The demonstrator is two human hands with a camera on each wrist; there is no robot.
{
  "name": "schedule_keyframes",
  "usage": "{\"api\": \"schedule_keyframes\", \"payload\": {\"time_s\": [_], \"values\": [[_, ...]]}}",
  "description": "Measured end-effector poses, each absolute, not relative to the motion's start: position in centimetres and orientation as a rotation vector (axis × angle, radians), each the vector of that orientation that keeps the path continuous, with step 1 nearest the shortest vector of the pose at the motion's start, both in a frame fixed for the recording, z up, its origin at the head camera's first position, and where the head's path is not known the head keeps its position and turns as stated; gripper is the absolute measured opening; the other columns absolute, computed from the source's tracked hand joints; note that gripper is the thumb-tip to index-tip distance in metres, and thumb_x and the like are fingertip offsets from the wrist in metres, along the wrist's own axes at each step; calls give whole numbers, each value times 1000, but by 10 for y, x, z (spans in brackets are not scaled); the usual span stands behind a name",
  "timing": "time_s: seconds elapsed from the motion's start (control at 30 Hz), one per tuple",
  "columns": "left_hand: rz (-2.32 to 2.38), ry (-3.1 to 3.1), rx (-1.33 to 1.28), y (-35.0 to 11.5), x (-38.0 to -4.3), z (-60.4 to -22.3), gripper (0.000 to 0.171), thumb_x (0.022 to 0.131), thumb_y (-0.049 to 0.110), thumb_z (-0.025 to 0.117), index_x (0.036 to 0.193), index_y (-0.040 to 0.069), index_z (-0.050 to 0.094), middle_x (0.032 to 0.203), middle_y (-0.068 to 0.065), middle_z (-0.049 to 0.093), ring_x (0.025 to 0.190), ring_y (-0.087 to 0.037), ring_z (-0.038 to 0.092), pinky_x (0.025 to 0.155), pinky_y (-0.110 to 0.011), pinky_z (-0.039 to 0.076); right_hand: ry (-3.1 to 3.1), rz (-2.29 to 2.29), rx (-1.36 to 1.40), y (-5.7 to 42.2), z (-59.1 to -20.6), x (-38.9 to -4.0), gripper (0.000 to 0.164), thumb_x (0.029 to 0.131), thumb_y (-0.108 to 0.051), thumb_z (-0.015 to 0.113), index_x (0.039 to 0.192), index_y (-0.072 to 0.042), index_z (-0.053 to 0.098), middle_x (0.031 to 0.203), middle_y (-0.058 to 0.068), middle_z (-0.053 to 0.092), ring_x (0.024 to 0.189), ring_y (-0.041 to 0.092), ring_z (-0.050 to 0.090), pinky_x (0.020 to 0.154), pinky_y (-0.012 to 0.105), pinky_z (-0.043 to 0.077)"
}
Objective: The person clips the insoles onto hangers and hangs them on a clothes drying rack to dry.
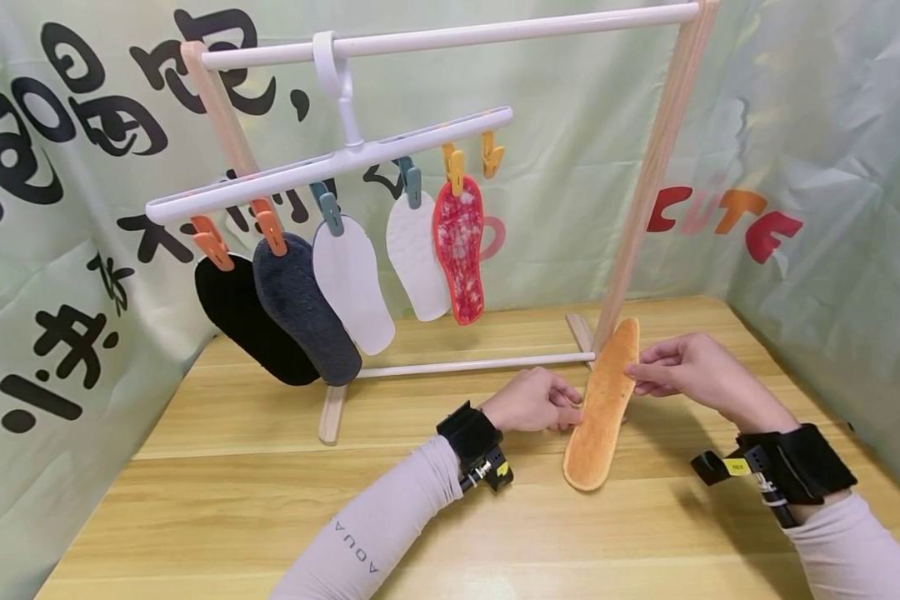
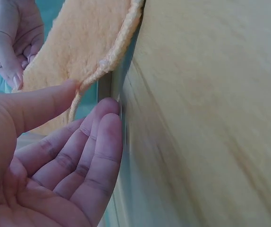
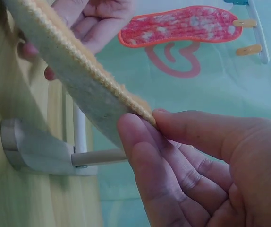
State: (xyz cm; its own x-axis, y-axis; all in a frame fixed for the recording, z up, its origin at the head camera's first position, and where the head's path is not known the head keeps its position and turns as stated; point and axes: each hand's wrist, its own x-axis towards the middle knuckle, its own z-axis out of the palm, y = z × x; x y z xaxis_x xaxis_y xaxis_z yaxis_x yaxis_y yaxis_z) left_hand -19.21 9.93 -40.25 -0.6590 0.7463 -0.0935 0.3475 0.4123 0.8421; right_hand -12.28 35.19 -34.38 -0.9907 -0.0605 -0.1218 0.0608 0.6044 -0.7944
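Note:
An orange fuzzy insole [image 1: 606, 417] stands tilted above the table at the right. My left hand [image 1: 531, 401] pinches its left edge between thumb and fingers. Higher up on the opposite edge, my right hand [image 1: 693, 373] pinches it the same way. In the right wrist view, the insole's pale underside [image 3: 90, 101] and stitched rim show. To the left, a white clip hanger [image 1: 270, 179] carries a black insole [image 1: 232, 308], a dark grey insole [image 1: 303, 304], two white ones and a red-and-white insole [image 1: 459, 250]. One yellow clip [image 1: 492, 157] at the hanger's right end holds nothing.
The hanger hooks over the white top rail [image 1: 510, 33] of a wooden rack. Its right post [image 1: 648, 183] rises just behind the orange insole, and a low white rod [image 1: 472, 365] joins the feet. Printed fabric [image 1: 570, 125] encloses the wooden table [image 1: 270, 500].

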Motion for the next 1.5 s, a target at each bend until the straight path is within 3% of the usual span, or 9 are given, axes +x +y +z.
{"api": "schedule_keyframes", "payload": {"time_s": [0.27,0.47,0.77,1.03,1.37,1.5], "values": [[1241,2115,903,99,-193,-404,29,100,18,78,121,-2,75,94,-9,82,70,-13,75,65,-25,63,2702,-1329,-2,342,-338,-119,43,105,-19,72,126,18,65,100,17,83,83,11,80,77,30,66],[1313,2016,888,95,-194,-404,22,102,18,76,112,-1,76,91,-7,80,75,-16,76,69,-29,65,2708,-1309,1,337,-334,-114,45,103,-26,75,124,13,69,100,14,84,85,16,82,78,32,66],[1428,1936,896,86,-201,-403,16,104,10,72,106,-5,74,101,-26,79,91,-43,78,79,-43,67,2728,-1309,-37,328,-331,-110,39,101,-27,77,118,8,73,98,12,84,85,17,82,79,32,66],[1503,1950,881,78,-204,-396,15,103,7,72,107,-7,75,99,-23,80,101,-52,76,87,-50,66,2747,-1293,-80,324,-331,-111,34,102,-25,77,114,6,76,97,10,84,85,17,82,77,30,66],[1527,1945,885,71,-206,-391,16,104,5,70,112,-8,75,104,-25,79,102,-50,76,91,-52,65,2778,-1247,-80,319,-329,-113,35,101,-29,78,114,3,77,95,8,84,84,13,81,77,25,65],[1537,1948,879,69,-207,-389,16,103,3,70,113,-9,75,105,-26,79,89,-33,79,91,-52,65,2785,-1244,-103,318,-329,-113,33,101,-27,77,114,3,77,95,9,84,84,14,81,77,26,65]]}}
